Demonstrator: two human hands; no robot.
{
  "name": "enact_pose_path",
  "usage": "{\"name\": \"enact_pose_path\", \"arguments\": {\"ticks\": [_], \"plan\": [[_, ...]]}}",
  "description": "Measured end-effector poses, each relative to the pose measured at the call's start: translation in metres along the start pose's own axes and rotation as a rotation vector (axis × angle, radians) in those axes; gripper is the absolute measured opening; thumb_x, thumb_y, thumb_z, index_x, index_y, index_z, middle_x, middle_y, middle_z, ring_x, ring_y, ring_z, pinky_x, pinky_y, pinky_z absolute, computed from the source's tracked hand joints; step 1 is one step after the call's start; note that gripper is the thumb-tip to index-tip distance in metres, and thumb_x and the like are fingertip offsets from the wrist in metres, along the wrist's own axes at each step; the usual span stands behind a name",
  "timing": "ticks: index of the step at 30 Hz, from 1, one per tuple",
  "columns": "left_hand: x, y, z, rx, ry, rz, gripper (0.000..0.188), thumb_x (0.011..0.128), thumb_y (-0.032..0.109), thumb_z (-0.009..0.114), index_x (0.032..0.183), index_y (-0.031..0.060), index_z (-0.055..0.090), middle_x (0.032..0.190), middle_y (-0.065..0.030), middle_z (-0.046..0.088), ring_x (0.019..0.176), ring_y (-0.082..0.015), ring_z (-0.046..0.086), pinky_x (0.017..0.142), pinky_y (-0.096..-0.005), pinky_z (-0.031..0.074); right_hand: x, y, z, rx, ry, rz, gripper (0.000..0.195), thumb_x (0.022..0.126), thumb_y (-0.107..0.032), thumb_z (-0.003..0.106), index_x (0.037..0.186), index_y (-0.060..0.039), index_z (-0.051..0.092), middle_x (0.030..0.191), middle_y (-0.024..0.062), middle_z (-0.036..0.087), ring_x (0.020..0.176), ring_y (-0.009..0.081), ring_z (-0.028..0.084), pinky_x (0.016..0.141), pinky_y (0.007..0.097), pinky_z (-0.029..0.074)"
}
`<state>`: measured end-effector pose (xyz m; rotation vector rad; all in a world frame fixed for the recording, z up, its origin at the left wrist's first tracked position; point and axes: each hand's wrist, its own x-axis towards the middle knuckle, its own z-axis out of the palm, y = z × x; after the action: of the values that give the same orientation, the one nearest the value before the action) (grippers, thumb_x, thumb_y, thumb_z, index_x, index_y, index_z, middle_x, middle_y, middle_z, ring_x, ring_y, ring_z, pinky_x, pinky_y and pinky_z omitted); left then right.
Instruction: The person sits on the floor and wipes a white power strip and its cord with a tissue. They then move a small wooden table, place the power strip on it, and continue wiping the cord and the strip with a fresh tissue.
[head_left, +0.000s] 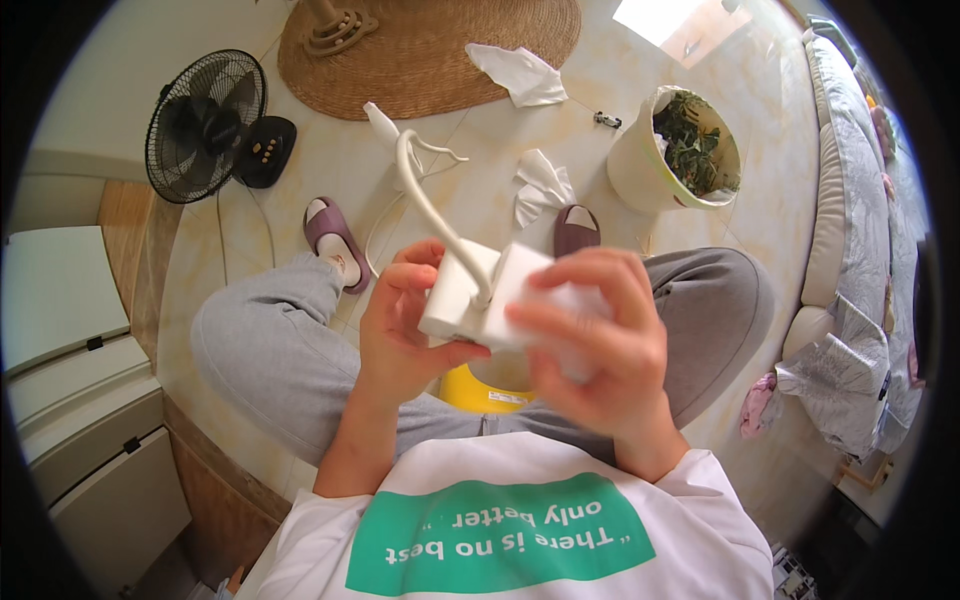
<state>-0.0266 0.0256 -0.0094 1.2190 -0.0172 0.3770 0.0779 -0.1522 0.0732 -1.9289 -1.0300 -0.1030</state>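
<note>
My left hand (397, 322) grips a white lamp-like device by its boxy body (457, 289), thumb below and fingers behind. A curved white gooseneck (431, 206) rises from that body and arcs away over the floor to a slim white end (381, 124). Against the right side of the body, my right hand (600, 330) is blurred by motion. Its fingers hold a pale, crumpled thing that looks like a tissue (581, 319); the blur hides its edges. Both hands are in front of my lap, above a yellow seat (480, 391).
A black fan (210, 127) stands at left, its cord on the floor. Crumpled tissues (541, 187) and a small toy car (607, 120) lie ahead. A waste bin (637, 161) with leafy scraps leans at right, near a sofa (855, 225). Beyond is a woven mat (420, 60).
</note>
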Motion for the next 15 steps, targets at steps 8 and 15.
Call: {"name": "enact_pose_path", "arguments": {"ticks": [8, 15], "plan": [[0.0012, 0.0000, 0.0002, 0.008, -0.012, 0.005, 0.070, 0.063, -0.001, 0.088, 0.122, 0.0135, 0.052, 0.138, -0.0126, 0.044, 0.125, -0.0262, 0.051, 0.101, -0.0395, 0.049, 0.0020, -0.0018, -0.0020, -0.046, 0.041, 0.023, 0.038, 0.058, -0.003, 0.071, 0.094, -0.0132, 0.074, 0.099, 0.0076, 0.064, 0.085, 0.0291, 0.058, 0.071, 0.0386, 0.051], [0.0002, 0.0010, 0.0008, 0.019, -0.017, -0.009, 0.071, 0.063, -0.002, 0.088, 0.121, 0.0150, 0.052, 0.137, -0.0122, 0.045, 0.125, -0.0263, 0.051, 0.100, -0.0397, 0.050, -0.0006, 0.0002, -0.0029, -0.050, 0.016, -0.009, 0.041, 0.057, -0.003, 0.071, 0.096, -0.0138, 0.073, 0.099, 0.0069, 0.064, 0.086, 0.0299, 0.058, 0.074, 0.0393, 0.050]]}}
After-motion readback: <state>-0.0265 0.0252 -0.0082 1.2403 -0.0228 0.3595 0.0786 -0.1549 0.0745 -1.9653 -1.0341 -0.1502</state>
